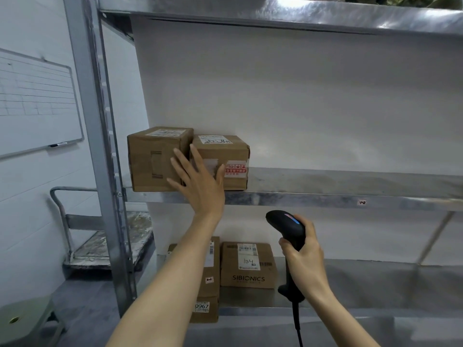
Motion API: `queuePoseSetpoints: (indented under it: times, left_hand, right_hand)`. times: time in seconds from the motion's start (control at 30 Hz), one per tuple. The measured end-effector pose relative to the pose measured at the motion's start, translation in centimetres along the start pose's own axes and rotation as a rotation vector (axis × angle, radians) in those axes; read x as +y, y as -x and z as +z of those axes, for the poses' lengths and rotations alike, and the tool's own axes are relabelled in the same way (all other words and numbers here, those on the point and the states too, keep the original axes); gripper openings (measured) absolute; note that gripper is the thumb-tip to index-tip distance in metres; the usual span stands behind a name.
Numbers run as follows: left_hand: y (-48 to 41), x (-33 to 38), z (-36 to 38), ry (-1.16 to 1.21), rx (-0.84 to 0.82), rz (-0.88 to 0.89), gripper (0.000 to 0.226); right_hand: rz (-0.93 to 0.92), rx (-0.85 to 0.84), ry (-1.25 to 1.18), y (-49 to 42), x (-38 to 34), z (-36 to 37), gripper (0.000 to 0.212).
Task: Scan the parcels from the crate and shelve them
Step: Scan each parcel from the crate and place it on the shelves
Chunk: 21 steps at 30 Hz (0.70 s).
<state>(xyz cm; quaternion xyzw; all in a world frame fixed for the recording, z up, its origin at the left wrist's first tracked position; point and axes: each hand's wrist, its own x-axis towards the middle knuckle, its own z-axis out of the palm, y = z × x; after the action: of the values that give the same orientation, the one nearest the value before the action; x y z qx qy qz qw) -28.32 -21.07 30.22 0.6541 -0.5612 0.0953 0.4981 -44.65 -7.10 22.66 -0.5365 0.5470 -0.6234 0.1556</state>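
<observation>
Closest to the camera, the right hand [304, 256] was curled tight round the grip of a black scanner [288, 224]. The thumb lay up by its lit top, its head pointed up and left below the front lip of the middle shelf [325, 199], and its cord hung down.

The left hand [198, 181] was raised to that shelf's left end. It was open, with fingers straight and spread, and its palm lay flat across the fronts of two brown parcels and held nothing. The larger parcel [150, 159] stood at the shelf's left corner. The smaller parcel [225, 154] sat touching its right side, a red-printed label on its face.

Under the middle shelf, on the next level, a SIBIONICS box [248, 269] sat beside a tall box [209, 291] that was partly hidden by the left forearm.

Left of the shelf's post stood a worn platform cart [105, 244], with a whiteboard [37, 101] on the wall above it.
</observation>
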Motion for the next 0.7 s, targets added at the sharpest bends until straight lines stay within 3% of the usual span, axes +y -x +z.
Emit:
queuePoseSetpoints:
  times: [0.3,0.7]
  left_hand:
    - [-0.3,-0.7,-0.4,-0.098,-0.067,0.0,0.086]
    - [2.9,-3.8,-4.5,0.023,-0.214,0.153,0.085]
  right_hand:
    - [-0.006,-0.003,0.0,0.3,-0.5,-0.4,0.052]
    - [-0.069,-0.076,-0.036,3.1,-3.3,-0.5,0.051]
